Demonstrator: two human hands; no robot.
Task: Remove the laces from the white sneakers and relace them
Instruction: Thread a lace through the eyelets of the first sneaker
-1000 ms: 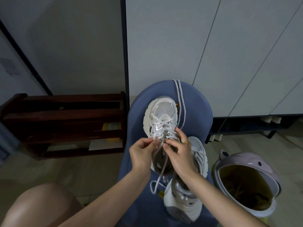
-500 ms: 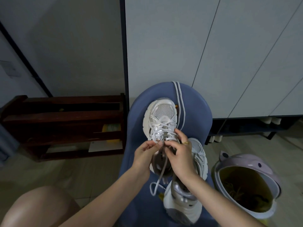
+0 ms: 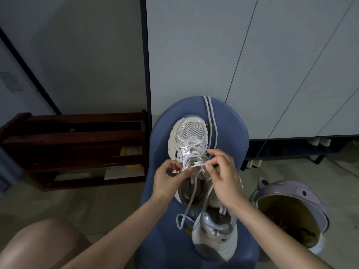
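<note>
Two white sneakers rest on a blue stool [image 3: 165, 121]. The far sneaker [image 3: 191, 133] points away from me and is laced over its front half. The near sneaker [image 3: 215, 235] lies by my right wrist and partly under it, heel toward me. My left hand [image 3: 168, 181] and my right hand [image 3: 223, 177] pinch the far sneaker's white lace [image 3: 198, 165] at the top eyelets, a short stretch pulled taut between them. Its loose ends hang down over the tongue into a loop [image 3: 181, 220]. A separate white lace [image 3: 210, 117] lies doubled over the stool's far edge.
A dark wooden shoe rack [image 3: 73, 148] stands on the left against the wall. A lilac bin [image 3: 291, 214] with an open top sits at the right of the stool. White cabinet doors [image 3: 252, 55] rise behind. My bare knee [image 3: 38, 247] is at the lower left.
My hands have drawn slightly apart, and the short stretch of lace between them now runs taut across the top of the sneaker. The sneakers have not moved.
</note>
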